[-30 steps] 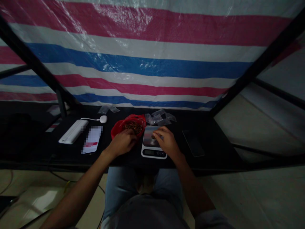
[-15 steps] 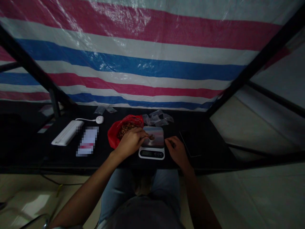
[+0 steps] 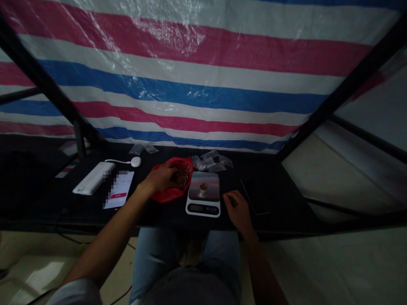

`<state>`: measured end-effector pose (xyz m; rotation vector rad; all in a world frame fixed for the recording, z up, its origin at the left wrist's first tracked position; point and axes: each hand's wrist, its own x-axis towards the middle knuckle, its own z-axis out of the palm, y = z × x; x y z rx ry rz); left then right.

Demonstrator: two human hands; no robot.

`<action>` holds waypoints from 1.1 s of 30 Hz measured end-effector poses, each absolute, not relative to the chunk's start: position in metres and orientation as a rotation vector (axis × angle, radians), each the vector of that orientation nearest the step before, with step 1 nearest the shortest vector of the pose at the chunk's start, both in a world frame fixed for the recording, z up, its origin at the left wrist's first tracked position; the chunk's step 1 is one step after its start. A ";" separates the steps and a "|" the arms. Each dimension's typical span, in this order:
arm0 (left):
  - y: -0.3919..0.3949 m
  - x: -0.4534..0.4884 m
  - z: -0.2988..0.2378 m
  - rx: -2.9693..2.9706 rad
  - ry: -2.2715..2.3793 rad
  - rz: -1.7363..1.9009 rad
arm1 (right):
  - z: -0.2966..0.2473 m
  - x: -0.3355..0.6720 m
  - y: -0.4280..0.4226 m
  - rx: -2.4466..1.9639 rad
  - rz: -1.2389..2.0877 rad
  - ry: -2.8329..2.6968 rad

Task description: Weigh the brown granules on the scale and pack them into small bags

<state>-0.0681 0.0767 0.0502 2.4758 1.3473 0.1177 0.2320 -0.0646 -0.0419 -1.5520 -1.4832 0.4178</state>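
Note:
My left hand (image 3: 163,176) reaches into a red plastic bag (image 3: 168,194) that holds small brown pieces (image 3: 182,178), perhaps nuts or seeds. Its fingertips are down among the pieces, so their grip is hidden. To the right of the bag stands a white digital kitchen scale (image 3: 204,210) with a metal plate. On that plate sits a small white cup (image 3: 203,191) with a few brown pieces in it. My right hand (image 3: 238,210) rests on the table just right of the scale, fingers loosely curled together, with nothing visible in them.
Clear plastic bags (image 3: 212,162) lie behind the scale, and more small bags (image 3: 143,148) lie at the back left. A phone with a lit screen (image 3: 120,190), a white oblong device (image 3: 94,178) and a round white piece on a cord (image 3: 136,162) are left. A dark flat panel (image 3: 256,197) lies right.
My left hand has moved left from above the cup into the red bag, leaving the cup on the scale. My right hand keeps its place beside the scale. The view has shifted slightly.

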 end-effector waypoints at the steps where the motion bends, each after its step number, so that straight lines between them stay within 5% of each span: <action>1: 0.078 -0.068 0.050 2.476 1.361 0.105 | -0.042 0.232 -0.065 -1.553 0.416 -1.483; 22: 0.075 -0.064 0.063 2.461 1.246 0.086 | -0.044 0.234 -0.068 -1.534 0.408 -1.499; 33: 0.044 0.004 0.089 2.623 0.809 0.219 | -0.039 0.233 -0.068 -1.545 0.423 -1.483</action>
